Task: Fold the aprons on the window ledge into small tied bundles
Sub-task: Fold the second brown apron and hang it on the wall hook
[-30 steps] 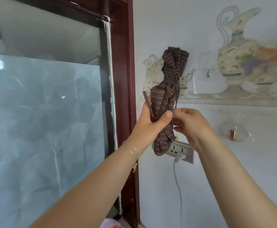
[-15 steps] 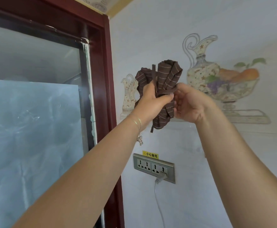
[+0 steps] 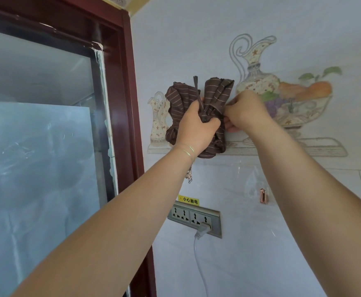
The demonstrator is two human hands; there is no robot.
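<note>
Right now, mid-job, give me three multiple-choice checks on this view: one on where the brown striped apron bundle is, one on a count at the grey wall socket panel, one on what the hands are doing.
1. Where is the brown striped apron bundle?
A. held up in front of the painted wall
B. lying on a ledge
C. hanging from the copper-coloured wall hook

2. How many white plugs sit in the grey wall socket panel?
A. none
B. one
C. three

3. What is the left hand doing?
A. hanging idle
B. pressing flat on the window glass
C. gripping the bundle

Answers: A, the bundle is raised before the jug mural, with the hook bare below; B, a single white plug and cord at the panel's right end; C, its fingers curl round the cloth while the right hand pinches at the bundle's side.
</note>
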